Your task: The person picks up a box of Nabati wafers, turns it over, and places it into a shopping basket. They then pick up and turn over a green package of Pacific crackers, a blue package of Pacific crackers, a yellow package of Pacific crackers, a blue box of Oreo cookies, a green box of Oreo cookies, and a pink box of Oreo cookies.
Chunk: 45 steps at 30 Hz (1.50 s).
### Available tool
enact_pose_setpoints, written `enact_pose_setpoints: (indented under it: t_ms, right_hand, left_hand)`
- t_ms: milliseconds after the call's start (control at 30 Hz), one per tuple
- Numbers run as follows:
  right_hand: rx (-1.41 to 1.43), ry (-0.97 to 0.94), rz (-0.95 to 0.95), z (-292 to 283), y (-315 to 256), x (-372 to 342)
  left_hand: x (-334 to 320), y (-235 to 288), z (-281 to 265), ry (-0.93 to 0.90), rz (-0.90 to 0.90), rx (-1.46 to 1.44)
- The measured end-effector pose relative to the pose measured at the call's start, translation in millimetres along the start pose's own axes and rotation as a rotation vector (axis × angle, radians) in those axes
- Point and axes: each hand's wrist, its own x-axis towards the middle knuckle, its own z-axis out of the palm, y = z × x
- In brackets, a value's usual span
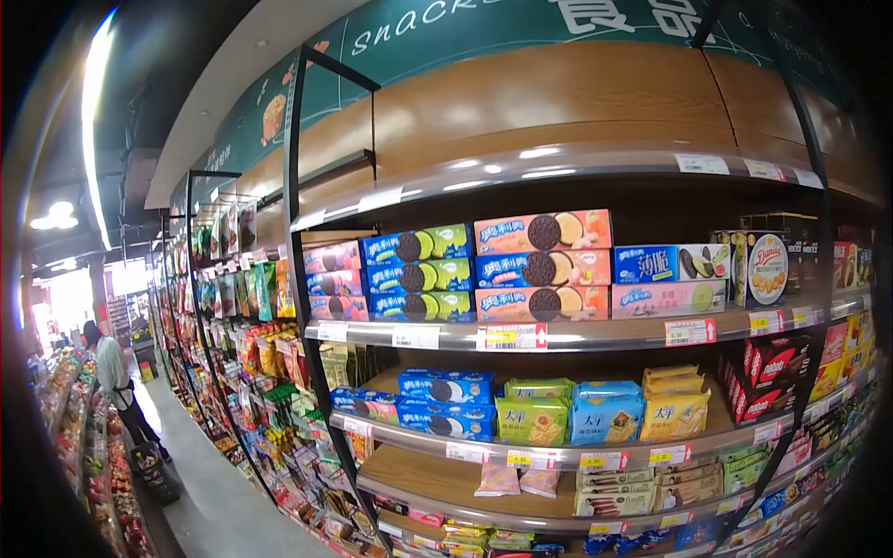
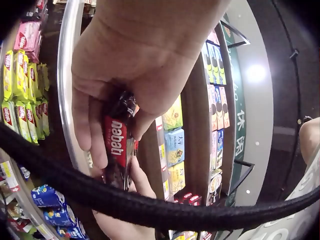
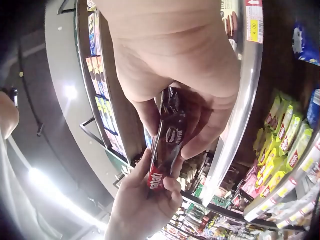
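Both hands hold one dark wafer pack, black with a red "nabati" label point(image 2: 116, 141). In the left wrist view my left hand point(image 2: 132, 60) grips one end of it, thumb on one side and fingers on the other. The right wrist view shows my right hand point(image 3: 175, 62) gripping the opposite end of the pack point(image 3: 172, 132), its thumb and fingers around the black wrapper. The pack is held in front of the snack shelves. Neither hand appears in the head view.
Shelves ahead carry cookie boxes point(image 1: 542, 265), cracker packs point(image 1: 606, 412) and red nabati boxes point(image 1: 774, 367). A metal shelf edge point(image 2: 70, 100) runs close beside the hands. A dark cord point(image 2: 150, 202) crosses the left wrist view. Down the aisle point(image 1: 200, 465) at left stands a person point(image 1: 113, 372) near a basket point(image 1: 153, 472).
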Motion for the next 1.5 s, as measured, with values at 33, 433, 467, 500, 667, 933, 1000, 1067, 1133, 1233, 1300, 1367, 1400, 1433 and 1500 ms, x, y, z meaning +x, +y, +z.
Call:
enact_pose_setpoints:
  t_ms: [33, 433, 467, 500, 667, 933, 1000, 1067, 1133, 1233, 1300, 1367, 1400, 1433, 1500]
  right_hand:
    - [-0.032, 0.002, -0.018, 0.9, 3.7, 2.4]
    - [0.055, -0.001, 0.01, 9.2, 8.3, 20.7]
    - [0.032, -0.008, -0.016, 6.9, 11.5, 22.9]
    - [0.012, -0.013, -0.042, 5.1, 15.0, 24.8]
    - [0.034, -0.023, -0.047, -1.7, 15.7, 32.5]
    - [-0.117, 0.217, 0.001, -86.4, 87.9, 11.2]
    - [-0.077, 0.27, 0.12, -109.4, 136.7, 3.9]
    - [-0.002, 0.395, 0.057, -110.4, 161.0, -17.3]
    - [0.269, 0.461, 0.17, -123.0, 203.1, -34.2]
    - [0.792, 0.64, 0.082, -118.9, 283.4, -51.9]
    - [0.645, 0.73, 0.226, -118.5, 313.9, -57.3]
    - [0.52, 0.729, 0.35, -112.7, 334.6, -56.2]
    - [0.464, 0.726, 0.401, -111.3, 342.4, -56.5]
    - [0.427, 0.705, 0.437, -108.6, 347.3, -55.1]
    - [0.34, 0.656, 0.497, -103.1, 358.8, -55.1]
  left_hand:
    - [-1.9, -0.1, -1.6, -0.013, 0.003, 0.025]
    - [-2.2, 12.6, -4.0, 0.075, 0.009, -0.025]
    - [-3.3, 17.9, -1.2, 0.048, 0.027, -0.094]
    - [-3.6, 20.1, -1.2, 0.055, 0.0, -0.086]
    - [-3.5, 14.1, -2.1, 0.179, 0.06, 0.23]
    - [-5.1, 3.7, -24.9, 0.137, 0.031, 0.389]
    - [2.9, -6.1, -30.5, 0.105, -0.042, 0.507]
    - [-5.5, 10.9, -23.8, 0.131, -0.171, 0.555]
    - [-3.3, 23.9, -18.7, 0.122, -0.195, 0.569]
    - [1.7, 27.5, -16.7, 0.098, -0.202, 0.58]
    - [2.0, 29.8, -10.4, 0.067, -0.215, 0.583]
    - [5.3, 35.1, -6.4, 0.017, -0.239, 0.608]
    - [6.8, 34.9, -5.1, 0.011, -0.239, 0.61]
    - [6.2, 33.1, -3.4, 0.003, -0.242, 0.611]
    - [0.1, 34.4, -1.1, -0.01, -0.273, 0.608]
